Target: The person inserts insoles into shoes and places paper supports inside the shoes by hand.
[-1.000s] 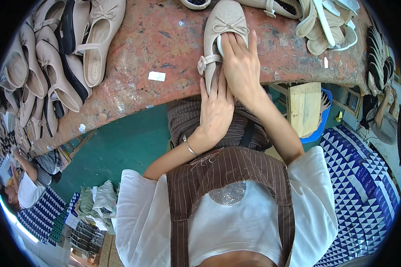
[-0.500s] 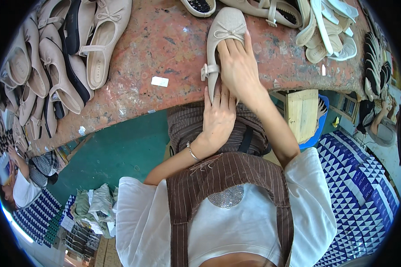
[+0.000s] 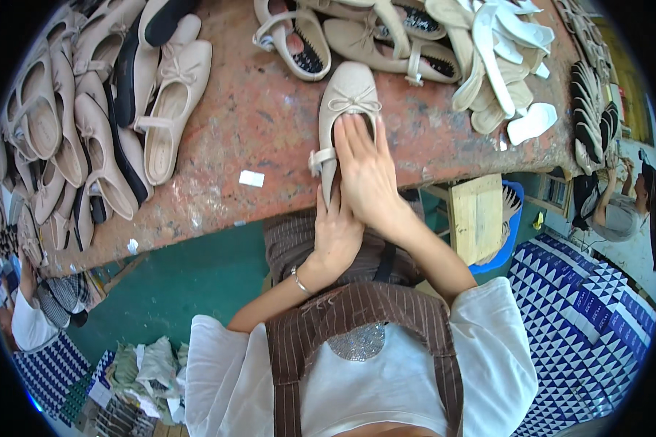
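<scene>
A beige Mary Jane shoe (image 3: 350, 87) with a small bow lies toe away from me at the front edge of the workbench (image 3: 270, 131). Its buckled strap sticks out on the left side. My right hand (image 3: 369, 175) reaches into the shoe's opening, fingers stretched forward toward the toe, with the outermost finger along the right side. At the heel, my left hand (image 3: 337, 239) is closed around the back of the shoe. Inside the shoe, the fingertips and the insole are hidden.
Finished-looking beige shoes (image 3: 175, 120) crowd the bench's left. Shoes without insoles (image 3: 357, 44) lie beyond mine, beside loose insoles (image 3: 481, 87) and white shoe-shaped pieces (image 3: 532, 124). A blue bin (image 3: 514, 226) with a wooden board (image 3: 477, 218) stands right. Another person (image 3: 40, 320) is far left.
The whole bench sits lower in view, as my head has shifted. My right fingers remain in the shoe, and my left hand stays at its heel.
</scene>
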`<state>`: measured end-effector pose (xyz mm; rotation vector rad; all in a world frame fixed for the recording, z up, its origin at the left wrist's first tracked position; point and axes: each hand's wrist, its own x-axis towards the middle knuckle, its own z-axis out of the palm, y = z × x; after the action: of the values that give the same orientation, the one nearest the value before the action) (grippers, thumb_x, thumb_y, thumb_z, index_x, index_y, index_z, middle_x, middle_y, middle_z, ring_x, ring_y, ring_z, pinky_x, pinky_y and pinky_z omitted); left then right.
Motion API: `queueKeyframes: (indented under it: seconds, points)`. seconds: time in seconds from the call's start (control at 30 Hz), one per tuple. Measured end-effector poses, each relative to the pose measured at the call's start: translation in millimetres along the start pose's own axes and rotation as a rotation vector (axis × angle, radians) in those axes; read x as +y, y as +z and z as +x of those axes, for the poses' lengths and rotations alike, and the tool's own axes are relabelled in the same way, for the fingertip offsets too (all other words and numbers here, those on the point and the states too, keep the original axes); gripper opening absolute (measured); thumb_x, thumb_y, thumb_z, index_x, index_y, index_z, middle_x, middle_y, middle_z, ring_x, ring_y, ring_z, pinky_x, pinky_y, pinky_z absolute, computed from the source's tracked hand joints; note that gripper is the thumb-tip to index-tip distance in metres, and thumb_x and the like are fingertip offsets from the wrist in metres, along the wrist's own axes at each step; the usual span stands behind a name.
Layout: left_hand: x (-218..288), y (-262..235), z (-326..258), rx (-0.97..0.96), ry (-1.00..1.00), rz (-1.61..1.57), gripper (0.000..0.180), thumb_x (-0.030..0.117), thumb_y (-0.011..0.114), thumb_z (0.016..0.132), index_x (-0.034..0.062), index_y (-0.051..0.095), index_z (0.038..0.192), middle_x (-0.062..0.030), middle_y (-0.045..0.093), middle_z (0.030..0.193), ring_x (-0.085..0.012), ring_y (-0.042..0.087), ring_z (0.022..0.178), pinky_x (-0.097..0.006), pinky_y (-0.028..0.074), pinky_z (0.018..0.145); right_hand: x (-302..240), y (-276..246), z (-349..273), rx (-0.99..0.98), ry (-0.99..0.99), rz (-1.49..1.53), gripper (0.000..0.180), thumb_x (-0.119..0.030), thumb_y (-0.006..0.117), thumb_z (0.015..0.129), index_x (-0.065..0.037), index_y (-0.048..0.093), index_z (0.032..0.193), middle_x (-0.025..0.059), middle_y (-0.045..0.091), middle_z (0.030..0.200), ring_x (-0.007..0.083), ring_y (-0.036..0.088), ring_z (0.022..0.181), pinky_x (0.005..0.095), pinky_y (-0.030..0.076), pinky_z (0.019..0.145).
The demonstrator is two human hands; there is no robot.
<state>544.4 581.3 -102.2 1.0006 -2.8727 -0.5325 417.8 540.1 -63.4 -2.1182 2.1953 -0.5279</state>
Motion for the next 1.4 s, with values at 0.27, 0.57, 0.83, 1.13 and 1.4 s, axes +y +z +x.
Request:
queueKeyframes:
  seconds: [0.27, 0.57, 0.83, 1.13, 1.4]
  points:
    - [-0.1, -9.6, 5.3, 0.169, 0.035, 0.014, 0.054, 0.012, 0.06, 0.082, -0.0125, 0.052, 0.129, -0.0272, 0.054, 0.128, -0.043, 0.044, 0.13, -0.058, 0.033, 0.11, 16.0, 14.4, 33.1, -0.115, 0.082, -0.253, 0.022, -0.008, 0.051, 0.082, 0.004, 0.065, 0.094, 0.0183, 0.066, 0.094, 0.0305, 0.067, 0.093, 0.0602, 0.01, 0.118]
    - [-15.7, -51.9, 37.0, 0.325, -0.139, -0.321, 0.024, 0.01, 0.07, 0.075, 0.0009, 0.06, 0.095, -0.0176, 0.056, 0.119, -0.0385, 0.053, 0.111, -0.053, 0.04, 0.099, 39.3, -59.5, 53.4, -0.32, 0.053, 0.517, 0.025, -0.016, 0.062, 0.091, -0.008, 0.072, 0.113, 0.0147, 0.074, 0.099, 0.0246, 0.072, 0.094, 0.0506, 0.044, 0.103]
    - [-136.9, -252.0, -1.9, 0.812, -0.287, -0.403, 0.013, 0.013, 0.069, 0.086, 0.003, 0.061, 0.09, -0.0004, 0.058, 0.085, -0.0096, 0.054, 0.08, -0.027, 0.045, 0.073, 105.6, -44.2, 127.3, 0.444, 0.322, 0.33, 0.034, -0.017, 0.052, 0.099, -0.001, 0.057, 0.128, 0.0176, 0.063, 0.12, 0.0325, 0.06, 0.111, 0.0389, 0.046, 0.095]
    - [-229.1, -320.1, 121.6, 0.988, -0.358, 0.537, 0.053, 0.035, 0.068, 0.09, 0.0007, 0.054, 0.128, -0.0175, 0.064, 0.12, -0.035, 0.06, 0.11, -0.045, 0.046, 0.095, 68.5, -75.7, 115.9, 0.255, 0.24, 0.877, 0.016, -0.003, 0.068, 0.087, 0.001, 0.058, 0.099, 0.0093, 0.062, 0.084, 0.0151, 0.06, 0.071, 0.031, 0.049, 0.064]
    - [-262.3, -228.4, 334.3, 0.355, -0.617, -0.056, 0.076, 0.062, 0.072, 0.075, 0.0022, 0.059, 0.119, -0.0259, 0.067, 0.112, -0.0428, 0.064, 0.107, -0.048, 0.052, 0.089, 111.7, -115.8, 44.6, 0.588, 0.416, 1.705, 0.043, 0.0, 0.052, 0.095, -0.002, 0.046, 0.137, 0.0211, 0.065, 0.114, 0.0195, 0.067, 0.092, 0.0247, 0.055, 0.077]
